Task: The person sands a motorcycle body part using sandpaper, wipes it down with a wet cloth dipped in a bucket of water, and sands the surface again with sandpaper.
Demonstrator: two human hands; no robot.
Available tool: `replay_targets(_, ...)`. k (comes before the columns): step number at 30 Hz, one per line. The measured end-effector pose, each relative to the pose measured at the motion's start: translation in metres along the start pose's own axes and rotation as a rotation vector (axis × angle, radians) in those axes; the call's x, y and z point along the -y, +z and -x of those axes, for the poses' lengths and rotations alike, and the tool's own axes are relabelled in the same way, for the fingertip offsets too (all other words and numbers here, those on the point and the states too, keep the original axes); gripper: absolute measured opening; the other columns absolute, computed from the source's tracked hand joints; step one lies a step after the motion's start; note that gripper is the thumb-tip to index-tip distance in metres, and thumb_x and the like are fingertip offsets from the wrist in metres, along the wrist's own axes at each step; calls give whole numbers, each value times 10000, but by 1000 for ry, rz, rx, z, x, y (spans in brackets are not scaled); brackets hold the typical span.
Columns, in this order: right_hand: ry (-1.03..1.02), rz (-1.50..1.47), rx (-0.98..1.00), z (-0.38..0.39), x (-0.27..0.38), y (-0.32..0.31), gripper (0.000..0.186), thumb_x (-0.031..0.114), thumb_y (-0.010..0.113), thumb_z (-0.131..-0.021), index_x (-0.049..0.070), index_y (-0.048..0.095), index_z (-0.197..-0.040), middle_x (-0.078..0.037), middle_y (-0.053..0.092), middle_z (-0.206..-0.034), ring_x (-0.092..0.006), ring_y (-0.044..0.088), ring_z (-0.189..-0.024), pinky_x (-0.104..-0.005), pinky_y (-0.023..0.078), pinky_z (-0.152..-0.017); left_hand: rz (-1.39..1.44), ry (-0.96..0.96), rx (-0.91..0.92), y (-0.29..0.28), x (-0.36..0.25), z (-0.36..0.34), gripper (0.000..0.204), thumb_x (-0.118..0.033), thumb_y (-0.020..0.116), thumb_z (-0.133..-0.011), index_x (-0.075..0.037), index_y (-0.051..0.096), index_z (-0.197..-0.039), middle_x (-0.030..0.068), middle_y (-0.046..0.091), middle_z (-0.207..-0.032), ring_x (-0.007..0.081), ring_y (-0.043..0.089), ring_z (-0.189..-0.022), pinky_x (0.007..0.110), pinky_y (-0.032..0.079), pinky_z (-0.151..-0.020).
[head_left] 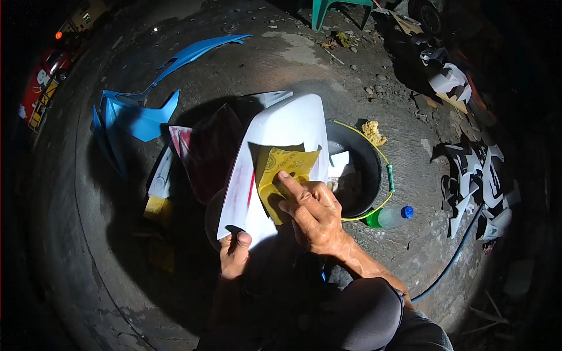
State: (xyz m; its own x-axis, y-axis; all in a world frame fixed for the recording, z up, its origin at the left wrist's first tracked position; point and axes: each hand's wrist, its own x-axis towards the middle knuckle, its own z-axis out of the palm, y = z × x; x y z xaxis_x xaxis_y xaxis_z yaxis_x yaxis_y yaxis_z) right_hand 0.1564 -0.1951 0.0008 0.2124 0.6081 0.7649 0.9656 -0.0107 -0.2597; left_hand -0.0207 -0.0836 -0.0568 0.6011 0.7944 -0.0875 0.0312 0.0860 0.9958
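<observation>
A white body panel (293, 126) with red streaks along its left side stands tilted in front of me. My left hand (235, 255) grips its lower left corner, the thumb on the near face and the other fingers mostly hidden behind. Against the panel's face my right hand (316, 216) presses a yellow sheet of sandpaper (288, 164), index finger stretched along it and the other fingers bent. The sheet's upper edge stands off the panel and casts a shadow. Left of the panel lies a dark red and white panel piece (205, 155), partly in shade.
Beside the panel on the right sits a black bucket (370, 193) with a yellow handle, then a green bottle (389, 217) with a blue cap. A yellow sponge (373, 133) lies behind. Blue panels (134, 117) lie left; white and black panels (477, 187) and a hose (451, 266) lie right.
</observation>
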Motion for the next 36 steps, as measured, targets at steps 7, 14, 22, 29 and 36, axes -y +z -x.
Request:
replay_targets(7, 19, 4, 16, 5, 0, 3, 227, 53, 657, -630, -6, 635, -847, -184, 557, -1239, -223, 525, -751, -304, 451, -634, 49, 32, 68, 1, 0, -4, 442, -494, 676, -797, -82, 526, -739, -56, 482, -713, 73, 426, -710, 265, 352, -668)
replay_targets(14, 36, -9, -42, 5, -1, 8, 283, 16, 647, -622, -26, 631, -902, -195, 578, -1192, -229, 537, -727, -303, 452, -646, -21, 19, -24, 7, -5, 1, 414, -478, 687, -795, -93, 540, -755, -49, 495, -733, 80, 439, -722, 270, 363, -674)
replay_targets(22, 80, -112, 32, 1, 10, 10, 346, 96, 688, -646, -11, 590, -960, -227, 499, -1263, -357, 500, -1111, -506, 344, -945, 0, -5, 132, 0, 0, -3, 405, -464, 675, -810, -80, 554, -773, -25, 517, -744, 96, 466, -735, 272, 374, -692)
replay_targets(29, 344, -50, 118, -11, -31, 29, 654, 276, 630, -826, 55, 365, -1382, -297, 186, -1453, -448, 165, -1360, -537, 130, -1095, 59, 23, 215, -8, 4, -8, 435, -475, 653, -824, -52, 556, -853, 14, 535, -803, 120, 483, -799, 298, 383, -739)
replay_targets(36, -30, 62, 332, 35, 19, 47, 620, 188, 638, -783, 110, 428, -1362, -257, 209, -1468, -427, 148, -1374, -572, 167, -1080, 329, -178, 108, 4, -11, -6, 650, -487, 643, -826, -17, 446, -1229, 74, 514, -1176, 162, 461, -1080, 330, 342, -943)
